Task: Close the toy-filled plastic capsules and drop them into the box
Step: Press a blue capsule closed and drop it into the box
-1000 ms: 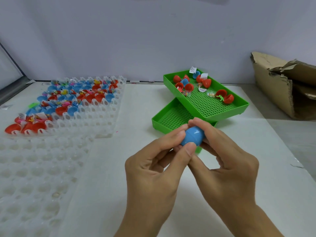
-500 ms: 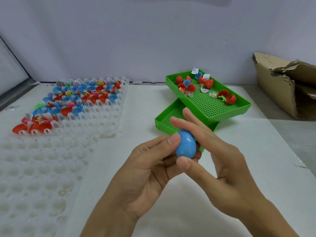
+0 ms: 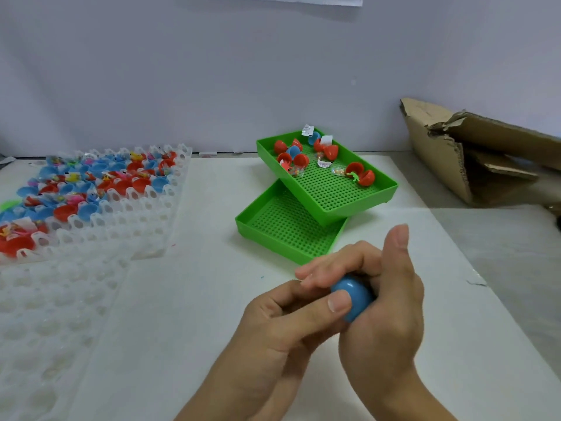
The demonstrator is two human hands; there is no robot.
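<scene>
While red and blue capsule halves (image 3: pixel 91 189) fill the white tray (image 3: pixel 145 226) at far left, the left hand (image 3: pixel 282 326) curls around a blue capsule (image 3: pixel 353 300), thumb on it. The right hand (image 3: pixel 385 314) cups it, seemingly shut. Green trays (image 3: pixel 358 205) and a cardboard box (image 3: pixel 440 153) lie farther right.
</scene>
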